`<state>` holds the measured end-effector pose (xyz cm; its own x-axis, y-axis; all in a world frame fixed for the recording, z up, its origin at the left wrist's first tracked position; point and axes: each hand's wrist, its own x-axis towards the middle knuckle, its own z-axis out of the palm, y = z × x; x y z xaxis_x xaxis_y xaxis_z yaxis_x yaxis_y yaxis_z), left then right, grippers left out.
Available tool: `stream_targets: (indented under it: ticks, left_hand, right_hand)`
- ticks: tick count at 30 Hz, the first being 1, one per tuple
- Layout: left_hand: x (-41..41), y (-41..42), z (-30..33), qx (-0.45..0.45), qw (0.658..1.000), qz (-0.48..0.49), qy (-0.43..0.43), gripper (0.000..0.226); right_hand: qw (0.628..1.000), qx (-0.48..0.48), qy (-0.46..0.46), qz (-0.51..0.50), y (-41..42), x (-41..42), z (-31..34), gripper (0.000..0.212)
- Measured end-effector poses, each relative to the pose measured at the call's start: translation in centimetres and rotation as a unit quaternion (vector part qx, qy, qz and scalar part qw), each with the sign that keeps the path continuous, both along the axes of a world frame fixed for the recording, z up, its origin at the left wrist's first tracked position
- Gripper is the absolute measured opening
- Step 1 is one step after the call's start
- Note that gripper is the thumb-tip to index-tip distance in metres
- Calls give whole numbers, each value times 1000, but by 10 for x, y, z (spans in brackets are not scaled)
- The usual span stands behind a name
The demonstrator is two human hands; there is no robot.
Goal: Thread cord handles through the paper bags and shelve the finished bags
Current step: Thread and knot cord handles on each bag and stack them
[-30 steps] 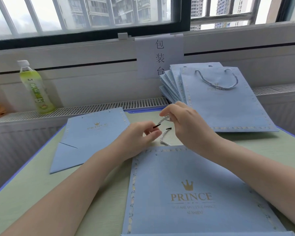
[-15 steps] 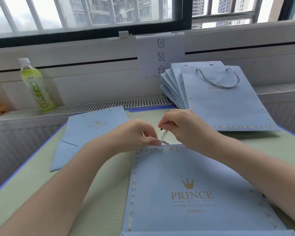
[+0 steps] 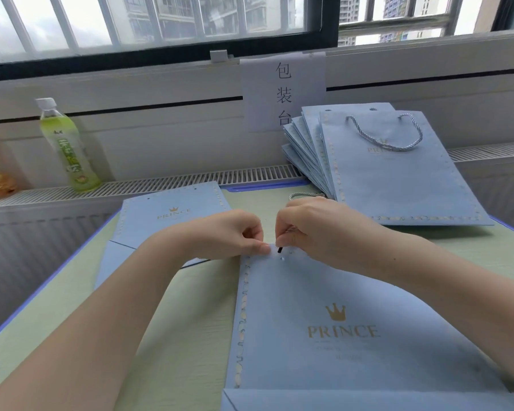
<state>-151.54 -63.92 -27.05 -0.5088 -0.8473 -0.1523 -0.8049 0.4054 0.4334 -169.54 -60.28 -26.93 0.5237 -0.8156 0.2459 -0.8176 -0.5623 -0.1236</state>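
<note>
— Cord handle (image 3: 279, 249) first: where is it?
— Its black tip pokes out below the right hand (image 3: 315, 229), whose curled fingers pinch it right over a small punched hole near the top edge of the flat blue paper bag (image 3: 324, 307). A grey loop of the cord (image 3: 304, 195) shows just beyond the knuckles of that hand.
— And the left hand (image 3: 232, 232)?
— Fingers curled, thumb and fingertips pinching the bag's top edge, just beside the cord tip.
— Other bags?
— Beyond the right hand, a fanned stack of bags (image 3: 392, 179) leans by the sill, the front one with its handle already threaded. Beyond the left hand, more flat bags (image 3: 172, 215) lie on the green table (image 3: 175, 336).
— Anything else?
— Farther left of that hand, a green drink bottle (image 3: 67, 146) stands on the ledge.
</note>
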Motion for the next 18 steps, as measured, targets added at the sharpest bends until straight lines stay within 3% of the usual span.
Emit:
stream_targets:
  ticks: [4, 11, 14, 18]
  left_hand:
    - [3, -7, -1, -56, 997, 39, 39, 24]
    - [0, -12, -14, -69, 996, 57, 18, 23]
    - [0, -11, -11, -103, 990, 36, 85, 23]
    - [-6, -4, -10, -111, 965, -3, 237, 16]
  right_hand:
    - [998, 26, 48, -17, 3, 1, -6, 21]
    - [998, -33, -2, -50, -4, 13, -34, 19]
    - [994, -79, -55, -57, -9, 11, -36, 17]
    - [981, -135, -128, -55, -17, 4, -33, 9]
